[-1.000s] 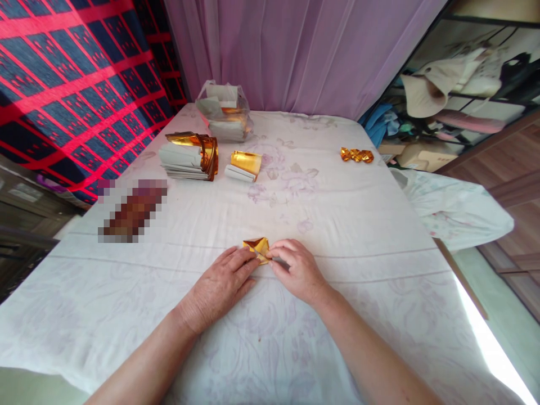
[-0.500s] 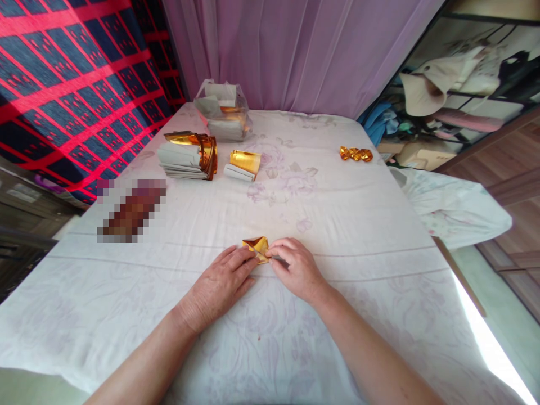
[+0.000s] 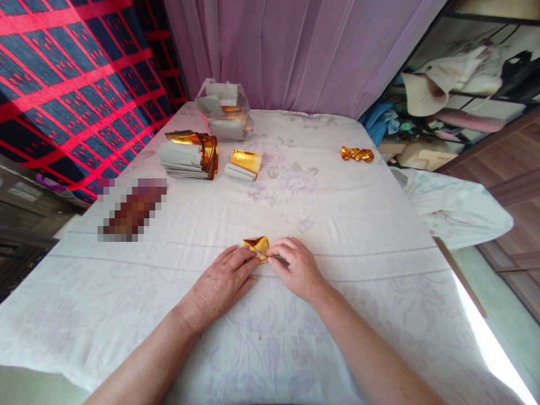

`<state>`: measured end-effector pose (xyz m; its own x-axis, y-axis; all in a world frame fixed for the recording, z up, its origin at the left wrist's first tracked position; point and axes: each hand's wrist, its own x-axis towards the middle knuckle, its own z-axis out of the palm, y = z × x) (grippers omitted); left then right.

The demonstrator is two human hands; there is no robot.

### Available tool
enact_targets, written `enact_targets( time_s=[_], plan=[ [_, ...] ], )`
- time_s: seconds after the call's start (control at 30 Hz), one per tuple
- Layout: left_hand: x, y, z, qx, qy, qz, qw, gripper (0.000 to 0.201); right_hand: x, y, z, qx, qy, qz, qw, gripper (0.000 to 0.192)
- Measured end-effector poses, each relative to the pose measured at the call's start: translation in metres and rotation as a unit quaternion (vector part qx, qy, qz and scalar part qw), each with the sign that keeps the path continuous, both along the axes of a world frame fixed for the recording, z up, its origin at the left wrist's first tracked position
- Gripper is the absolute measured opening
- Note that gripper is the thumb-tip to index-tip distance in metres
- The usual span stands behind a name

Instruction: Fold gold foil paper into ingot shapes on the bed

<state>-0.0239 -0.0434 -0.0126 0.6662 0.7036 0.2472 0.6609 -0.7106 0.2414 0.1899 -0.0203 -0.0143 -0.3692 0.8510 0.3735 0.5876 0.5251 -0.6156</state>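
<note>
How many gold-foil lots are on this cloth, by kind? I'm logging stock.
Folded gold piece under the left hand and right hand: 1
Foil-paper stacks: 2
Finished gold cluster: 1
Bag of sheets: 1
Total: 5

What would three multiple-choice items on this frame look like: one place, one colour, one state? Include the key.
1. Where is the clear plastic bag of paper?
A. at the table's far end, before the curtain
B. beside the person's elbows
C. on the floor

2. What colour is the folded piece between the hands?
A. silver
B. gold
C. green

3. What are the left hand and right hand doing?
A. lifted above the table
B. resting low on the cloth, fingertips pinching the piece
C. one holds the large stack

Key:
1 A, the bag sits beyond the large stack, close to the purple curtain.
2 B, the foil shines gold against the white tablecloth.
3 B, both hands lie low and meet at the piece.
</note>
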Motion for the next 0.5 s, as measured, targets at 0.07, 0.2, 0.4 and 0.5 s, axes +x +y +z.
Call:
enact_targets(
  time_s=[0.07, 0.2, 0.4, 0.5],
  plan=[
    [0.0, 0.0, 0.0, -0.002, -0.003, 0.001, 1.0, 0.036, -0.001, 0.0, -0.001, 0.002, -0.003, -0.01, 1.0, 0.01],
    [0.0, 0.0, 0.0, -0.005, -0.007, -0.001, 1.0, 0.035, -0.002, -0.001, -0.002, 0.007, -0.007, -0.017, 1.0, 0.012],
    [0.0, 0.0, 0.0, -0.001, -0.007, -0.004, 1.0, 0.036, -0.007, -0.002, 0.001, 0.002, -0.034, -0.03, 0.999, 0.006],
    [0.0, 0.001, 0.0, -0.003, -0.007, -0.006, 1.0, 0.036, -0.012, -0.003, 0.002, 0.001, -0.065, -0.054, 0.996, 0.007]
  ],
)
